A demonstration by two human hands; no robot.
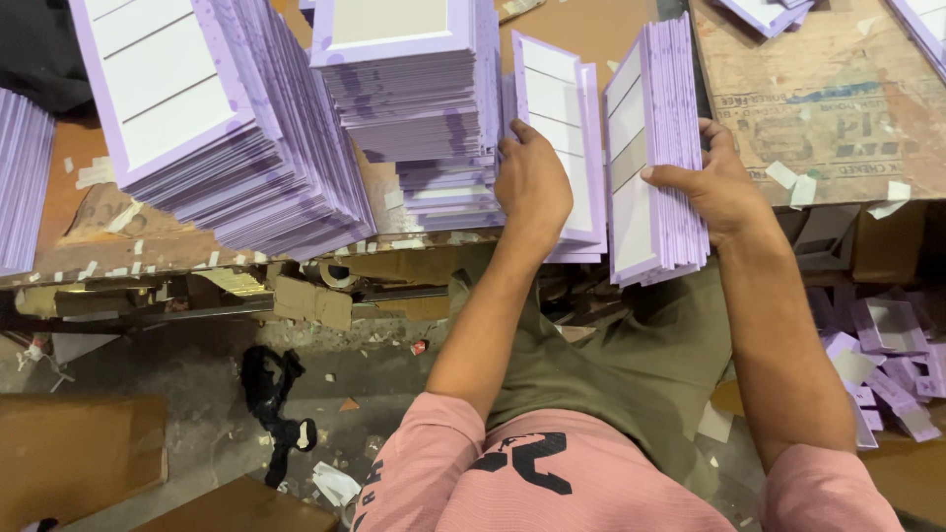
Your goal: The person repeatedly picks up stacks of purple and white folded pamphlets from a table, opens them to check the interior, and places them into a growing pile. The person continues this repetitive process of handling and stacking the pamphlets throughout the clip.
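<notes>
Right hand (717, 189) clamps a bundle of lilac cards (655, 153) on edge at the table (857, 118) rim; left hand (532, 182) lies flat, fingers together, on a smaller card stack (567, 118) (squaring-up step, likely). A next move calls for aligned edges and a firm grip.

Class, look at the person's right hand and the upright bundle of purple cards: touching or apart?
Touching. The head view shows the right hand gripping the upright bundle of purple cards, thumb on its front face and fingers wrapped behind it.
</notes>
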